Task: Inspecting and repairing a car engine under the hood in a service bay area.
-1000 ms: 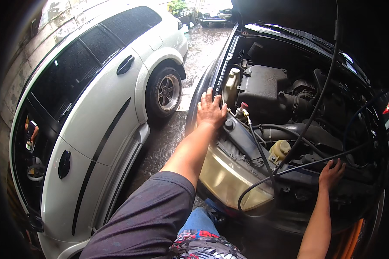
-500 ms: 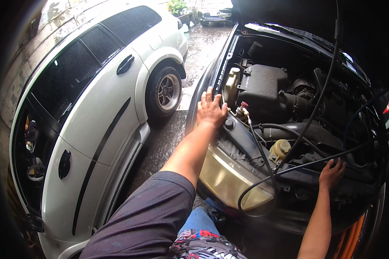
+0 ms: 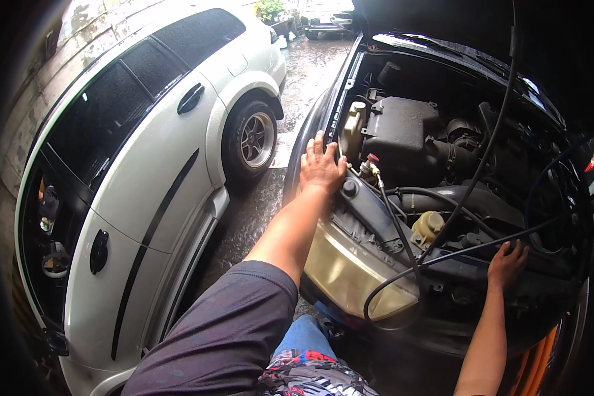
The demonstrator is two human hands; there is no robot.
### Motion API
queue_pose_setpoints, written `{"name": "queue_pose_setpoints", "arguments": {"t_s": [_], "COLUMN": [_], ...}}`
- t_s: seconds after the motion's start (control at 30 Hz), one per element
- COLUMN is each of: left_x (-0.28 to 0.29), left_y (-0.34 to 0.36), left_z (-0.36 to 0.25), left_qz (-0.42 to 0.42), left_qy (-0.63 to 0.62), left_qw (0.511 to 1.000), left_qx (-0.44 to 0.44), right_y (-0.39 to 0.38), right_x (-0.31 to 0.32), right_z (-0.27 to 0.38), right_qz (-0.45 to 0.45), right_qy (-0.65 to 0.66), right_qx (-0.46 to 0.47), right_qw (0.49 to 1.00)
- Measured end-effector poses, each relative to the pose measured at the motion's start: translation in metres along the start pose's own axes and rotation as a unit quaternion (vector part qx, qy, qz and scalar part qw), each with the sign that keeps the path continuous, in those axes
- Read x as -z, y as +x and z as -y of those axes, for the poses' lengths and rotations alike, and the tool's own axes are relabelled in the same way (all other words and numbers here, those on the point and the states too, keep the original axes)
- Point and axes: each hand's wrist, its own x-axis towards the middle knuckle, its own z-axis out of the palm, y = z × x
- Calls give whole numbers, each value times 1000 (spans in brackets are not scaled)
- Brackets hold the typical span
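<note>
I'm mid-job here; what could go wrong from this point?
The black hose loops across the headlight and could snag. The left grip is close to the red-capped fitting and might knock it. The ground beside the white car looks wet, so footing could slip.

We rest our left hand [image 3: 321,174], fingers spread, on the dark car's fender [image 3: 322,109]; our right hand [image 3: 506,265] on its front panel [image 3: 467,270], beside a black hose [image 3: 465,252]. White car [image 3: 142,198] at left.
</note>
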Motion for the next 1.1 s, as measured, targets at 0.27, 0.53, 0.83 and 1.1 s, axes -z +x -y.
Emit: {"name": "queue_pose_setpoints", "arguments": {"t_s": [0.27, 0.53, 0.83, 1.1], "left_x": [3, 4, 3, 2], "left_y": [1, 0, 1, 0], "left_z": [-2, -3, -2, -1], "left_qz": [20, 26, 23, 14], "left_qy": [16, 17, 23, 16], "left_qw": [1000, 1000, 999, 1000], "left_qx": [4, 6, 5, 3], "right_y": [0, 0, 1, 1], "right_x": [1, -2, 1, 4], "right_z": [1, -2, 0, 3], "right_qz": [4, -9, 4, 6], "right_qy": [1, -7, -4, -2], "right_qx": [-6, 4, -4, -5], "right_qw": [1000, 1000, 1000, 1000]}}
